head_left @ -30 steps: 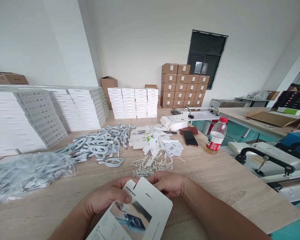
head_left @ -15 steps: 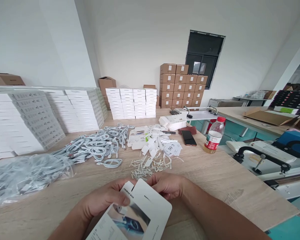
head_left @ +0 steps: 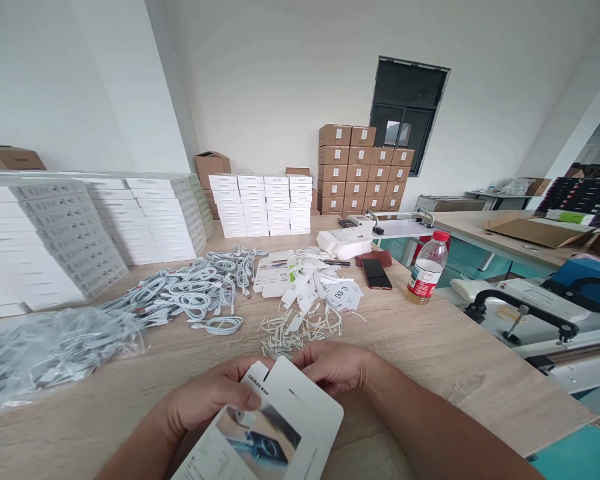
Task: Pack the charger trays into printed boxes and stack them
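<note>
Left hand [head_left: 215, 393] had the printed white carton [head_left: 267, 437] pinched, thumb on its face, up over the tabletop [head_left: 420, 360] toward the near edge. Right hand [head_left: 337, 367] was curled in at the carton's far end, but its fingertips were hidden, so I couldn't really tell what it gripped. A red-capped bottle [head_left: 427, 270] stood close to the right edge.

The one camera sits on the person's head. It looks ahead and down over the table [head_left: 430, 360]. The left hand [head_left: 215, 395] and right hand [head_left: 336, 367] are close, low in the middle. The wall [head_left: 280, 73] is far away, up top.
</note>
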`<state>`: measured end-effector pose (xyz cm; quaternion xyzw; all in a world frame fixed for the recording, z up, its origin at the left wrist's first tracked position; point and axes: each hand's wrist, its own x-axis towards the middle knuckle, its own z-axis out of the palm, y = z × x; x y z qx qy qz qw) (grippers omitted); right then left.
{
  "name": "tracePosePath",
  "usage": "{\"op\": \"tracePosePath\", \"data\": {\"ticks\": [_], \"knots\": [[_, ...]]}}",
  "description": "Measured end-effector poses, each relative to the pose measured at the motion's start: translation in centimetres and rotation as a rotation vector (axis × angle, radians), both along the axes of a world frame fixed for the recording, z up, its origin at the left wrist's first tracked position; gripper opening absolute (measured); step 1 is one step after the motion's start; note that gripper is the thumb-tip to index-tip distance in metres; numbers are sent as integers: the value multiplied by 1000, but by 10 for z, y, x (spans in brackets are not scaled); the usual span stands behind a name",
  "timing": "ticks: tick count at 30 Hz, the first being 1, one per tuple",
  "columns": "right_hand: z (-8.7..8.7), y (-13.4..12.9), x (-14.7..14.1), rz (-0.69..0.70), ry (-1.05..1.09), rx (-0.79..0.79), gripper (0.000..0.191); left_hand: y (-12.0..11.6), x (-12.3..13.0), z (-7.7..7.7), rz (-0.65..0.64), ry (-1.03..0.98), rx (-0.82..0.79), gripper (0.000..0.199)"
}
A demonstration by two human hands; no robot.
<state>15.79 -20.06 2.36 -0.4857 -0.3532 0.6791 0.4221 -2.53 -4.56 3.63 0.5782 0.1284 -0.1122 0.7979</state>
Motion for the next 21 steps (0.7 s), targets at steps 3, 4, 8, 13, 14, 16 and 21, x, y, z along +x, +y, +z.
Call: {"op": "tracePosePath", "data": {"ticks": [3,4,8,13,14,16,21], "knots": [[1,0,2,-7,-18,28,22,-2,0,2,28,-1,-27,44],[1,0,2,-16,-32,38,21,-3,-1,3,40,-4,-35,43],[3,2,6,-158,-189,71,11,0,-2,4,86,-37,-75,42],[-2,10,20,-502,-679,208,11,2,-2,5,93,-104,-137,45],[-3,11,24,-556,-760,221,12,2,-2,6,81,-109,-132,45],[-6,12,30,-633,-885,239,14,1,0,8,63,-118,-119,46],[-8,9,39,-755,-1201,300,15,4,4,5,114,-111,-43,44]]}}
